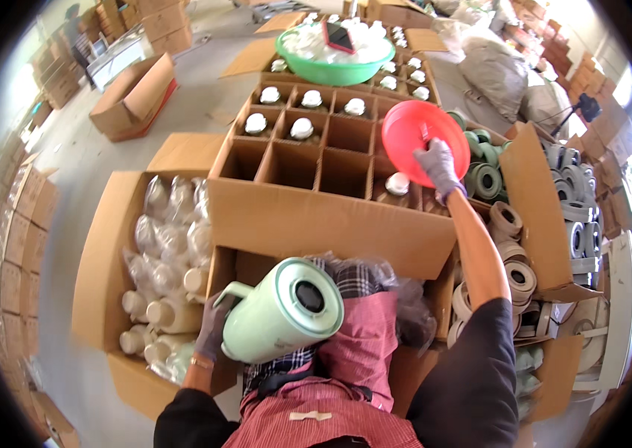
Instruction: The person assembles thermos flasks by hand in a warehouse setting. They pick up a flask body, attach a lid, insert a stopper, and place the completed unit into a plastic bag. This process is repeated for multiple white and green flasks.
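My left hand (214, 332), in a grey glove, is closed around the side of a pale green vacuum jug (264, 321) by its handle. The jug lies tilted over my lap, its round end with a dark central opening turned up toward me. My gloved right hand (439, 166) reaches over a shallow red plastic basin (405, 142), with its fingers bent together inside. Whatever those fingers hold is too small to make out. Beneath the basin is a divided carton (331, 224) with several white-capped bottles (301, 128) in its compartments.
To the left, an open carton (99, 276) holds plastic-wrapped pale jugs (174, 313). Grey and green ring-shaped parts (514, 276) fill boxes on the right. Farther back, a green basin (331, 71) of clear pieces carries a phone (338, 37). Another open carton (133, 101) stands on the floor.
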`<move>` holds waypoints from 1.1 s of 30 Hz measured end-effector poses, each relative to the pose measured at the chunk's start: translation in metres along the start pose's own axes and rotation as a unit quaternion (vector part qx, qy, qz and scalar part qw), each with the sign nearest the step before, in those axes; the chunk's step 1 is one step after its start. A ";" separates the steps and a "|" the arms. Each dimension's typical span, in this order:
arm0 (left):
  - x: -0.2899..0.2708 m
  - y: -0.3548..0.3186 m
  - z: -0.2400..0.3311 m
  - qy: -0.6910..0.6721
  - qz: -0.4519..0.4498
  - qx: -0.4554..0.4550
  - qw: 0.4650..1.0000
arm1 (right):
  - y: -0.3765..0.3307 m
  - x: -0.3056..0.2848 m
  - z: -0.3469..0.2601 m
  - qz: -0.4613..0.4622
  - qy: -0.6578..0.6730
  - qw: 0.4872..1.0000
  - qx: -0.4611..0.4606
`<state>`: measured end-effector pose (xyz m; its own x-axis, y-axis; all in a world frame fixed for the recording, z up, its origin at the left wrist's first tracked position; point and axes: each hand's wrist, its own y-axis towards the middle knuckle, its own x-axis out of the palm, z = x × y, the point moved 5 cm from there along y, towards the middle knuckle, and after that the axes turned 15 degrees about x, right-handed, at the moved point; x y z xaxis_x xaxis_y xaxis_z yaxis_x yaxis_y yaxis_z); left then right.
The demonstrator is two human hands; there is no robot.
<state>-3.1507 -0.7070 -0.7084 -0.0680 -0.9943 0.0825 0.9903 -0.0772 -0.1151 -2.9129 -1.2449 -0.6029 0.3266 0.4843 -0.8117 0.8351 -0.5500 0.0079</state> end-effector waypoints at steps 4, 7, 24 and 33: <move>0.007 0.021 0.006 0.005 -0.060 -0.080 0.995 | -0.145 -0.023 -0.074 -0.373 0.305 0.876 0.011; 0.005 0.034 0.003 0.153 -0.170 0.122 0.966 | -0.262 -0.033 -0.104 -0.352 0.149 0.828 -0.411; 0.004 0.015 0.040 0.235 -0.045 0.249 0.939 | -0.343 -0.004 -0.067 -0.369 0.123 0.888 -0.247; 0.019 0.024 0.073 0.154 -0.061 0.284 0.944 | -0.337 0.003 -0.024 -0.479 0.460 0.733 0.147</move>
<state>-3.1197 -0.7220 -0.6375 -0.1307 -0.9616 -0.2415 0.8716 -0.2275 0.4341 -3.1823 -1.0414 -0.5941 -0.0746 0.9235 0.3763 0.7884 0.2857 -0.5449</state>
